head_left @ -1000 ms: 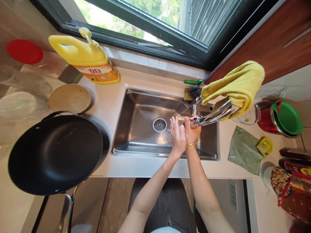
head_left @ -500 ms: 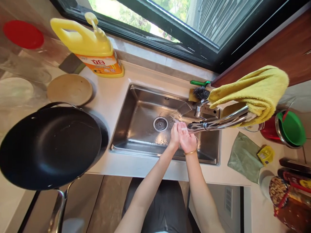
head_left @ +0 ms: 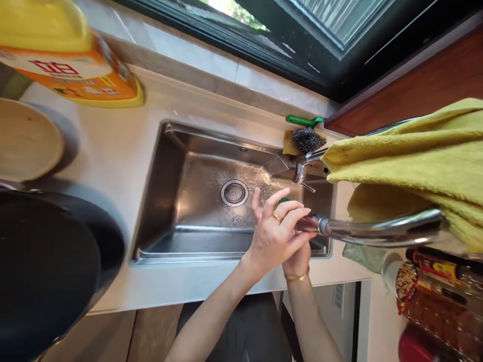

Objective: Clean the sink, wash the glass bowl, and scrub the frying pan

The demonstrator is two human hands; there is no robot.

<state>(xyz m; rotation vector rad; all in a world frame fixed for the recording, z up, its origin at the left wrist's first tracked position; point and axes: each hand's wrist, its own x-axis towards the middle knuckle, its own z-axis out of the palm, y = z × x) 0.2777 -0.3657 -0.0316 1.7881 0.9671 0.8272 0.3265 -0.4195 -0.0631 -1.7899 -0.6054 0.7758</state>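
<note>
Faucet (head_left: 377,233) reaches in from the right over the sink (head_left: 156,211), its outlet end at the hands. Rinsing looks under way and unfinished, as far as can be judged: the steel around the drain (head_left: 234,193) is wet and splashed, and both hands are not yet away from the outlet. Whether water is running at this instant is hidden, so how much is left cannot be told.

Left hand (head_left: 277,234) is palm down with fingers spread wide, index finger and thumb close to the outlet; contact is unclear. Right hand (head_left: 297,257) lies beneath it, mostly covered, so its grip cannot be told.

In looks, the faucet is shiny chrome, thick and gently curved, with a darker outlet end. A yellow cloth (head_left: 407,156) hangs over its far part. Its base, with a thin lever (head_left: 308,187), stands at the sink's back right.
</note>
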